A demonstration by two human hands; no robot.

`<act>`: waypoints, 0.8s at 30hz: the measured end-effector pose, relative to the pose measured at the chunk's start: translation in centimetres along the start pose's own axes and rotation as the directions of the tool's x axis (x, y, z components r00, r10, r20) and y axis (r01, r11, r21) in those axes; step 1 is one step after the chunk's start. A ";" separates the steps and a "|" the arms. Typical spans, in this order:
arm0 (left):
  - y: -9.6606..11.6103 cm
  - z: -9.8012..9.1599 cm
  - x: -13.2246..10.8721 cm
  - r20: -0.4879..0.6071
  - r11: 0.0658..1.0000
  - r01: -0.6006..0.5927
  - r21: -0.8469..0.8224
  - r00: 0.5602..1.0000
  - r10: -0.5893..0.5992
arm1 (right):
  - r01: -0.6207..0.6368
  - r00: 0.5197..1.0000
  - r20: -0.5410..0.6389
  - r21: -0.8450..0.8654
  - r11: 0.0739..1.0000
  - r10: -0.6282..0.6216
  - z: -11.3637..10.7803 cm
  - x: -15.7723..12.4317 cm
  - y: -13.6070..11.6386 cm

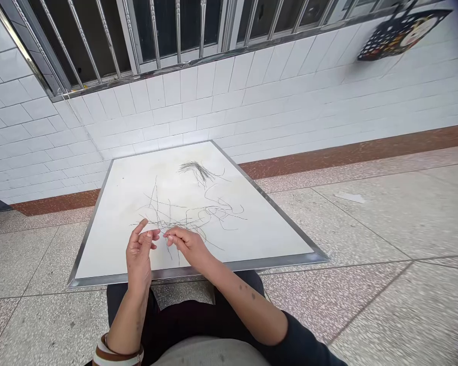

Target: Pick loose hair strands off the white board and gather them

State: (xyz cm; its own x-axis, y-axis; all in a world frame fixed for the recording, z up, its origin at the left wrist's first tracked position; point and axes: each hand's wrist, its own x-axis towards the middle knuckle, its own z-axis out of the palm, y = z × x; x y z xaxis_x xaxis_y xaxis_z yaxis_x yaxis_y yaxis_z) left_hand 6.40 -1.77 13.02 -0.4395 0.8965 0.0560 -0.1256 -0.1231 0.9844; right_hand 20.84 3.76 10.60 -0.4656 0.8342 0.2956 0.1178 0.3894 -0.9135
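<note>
Hands first, close above the lap: left hand (139,250) loosely spread, fingers apart and forefinger lifted, gripping nothing visible. Right hand (188,244) pinched shut, fingertips together, seemingly on a few of the loose hairs (175,221), judging by the fine threads hanging below the knuckles. Hold that pinch light and near the hair ends; draw slowly toward the body, using the left hand to steady the tangle rather than tug against it. Just beyond the fingers, across the middle of the white board (259,229), more loose hairs crossing and curling: probably best lifted singly, never in a clump, to avoid knots. Farther up the board, well apart from both hands, a fanned tuft (196,170), better left undisturbed by a sleeve. Beyond the metal rim: speckled floor (385,229), paper scrap (349,197), tiled wall (290,91), barred window (156,30).
</note>
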 end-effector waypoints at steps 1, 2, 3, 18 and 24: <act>-0.1 0.0 -0.1 0.024 1.000 0.002 -0.007 1.000 -0.002 | -0.080 0.995 0.063 0.146 0.986 0.072 0.0 -0.4 -0.2; -0.1 0.1 -0.1 0.063 1.000 0.017 -0.019 0.998 -0.016 | -0.167 0.981 0.142 0.279 0.946 0.131 0.0 -0.7 -0.4; -0.2 0.2 -0.2 0.110 0.998 0.046 -0.036 0.993 -0.042 | -0.249 0.959 0.224 0.386 0.888 0.171 0.1 -1.0 -0.6; -0.2 1.4 -2.2 0.119 1.000 0.015 0.004 0.993 -0.016 | -0.263 0.963 0.164 0.376 0.889 0.215 -0.1 -3.5 -1.2; -0.1 1.7 -2.2 0.096 0.996 0.065 -0.062 0.994 -0.059 | -0.119 0.993 0.033 0.227 0.966 0.115 -0.1 -3.7 -1.3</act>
State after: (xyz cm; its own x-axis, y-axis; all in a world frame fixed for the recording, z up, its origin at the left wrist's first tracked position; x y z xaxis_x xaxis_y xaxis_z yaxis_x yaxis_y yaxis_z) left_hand 8.89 -3.02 13.07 -0.3442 0.9388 0.0132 -0.2092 -0.0903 0.9737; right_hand 22.48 0.20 10.72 -0.4775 0.8601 0.1793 -0.0299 0.1881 -0.9817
